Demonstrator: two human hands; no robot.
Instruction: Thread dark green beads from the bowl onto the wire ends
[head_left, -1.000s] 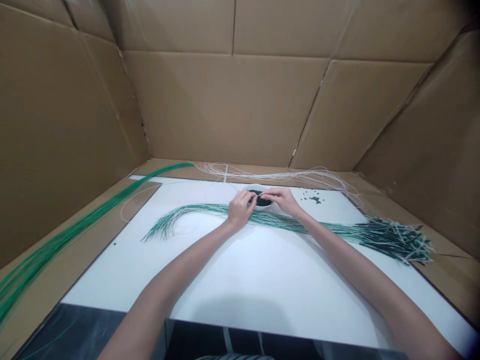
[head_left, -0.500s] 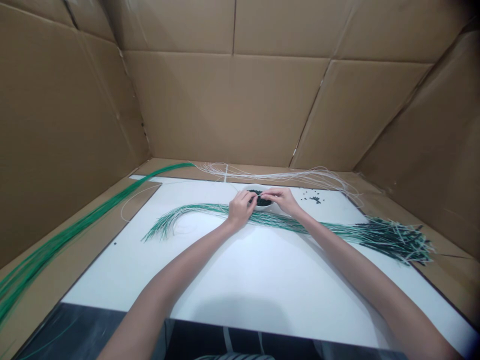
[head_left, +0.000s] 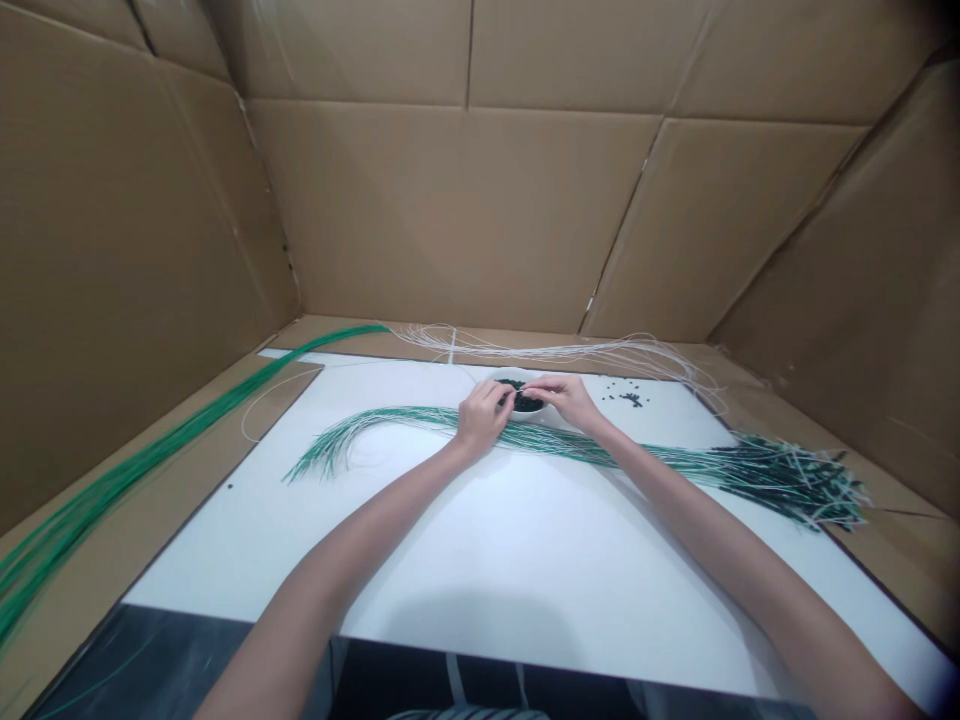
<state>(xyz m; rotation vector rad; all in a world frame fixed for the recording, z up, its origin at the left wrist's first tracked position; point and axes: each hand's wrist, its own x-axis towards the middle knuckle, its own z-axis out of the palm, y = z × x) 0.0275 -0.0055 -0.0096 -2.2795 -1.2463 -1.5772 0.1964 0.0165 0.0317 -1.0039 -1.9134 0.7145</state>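
Fingertips of left hand [head_left: 478, 415] and right hand [head_left: 566, 398] pinch a white wire [head_left: 519, 387] over the bead bowl [head_left: 534, 412]; a slip could spill beads.

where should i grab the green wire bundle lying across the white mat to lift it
Probably grip the green wire bundle near its middle, just right of the small bowl, coming from above. There the strands run tight together and flat on the white mat, while the left end fans out and the right end is a bristly tangle.
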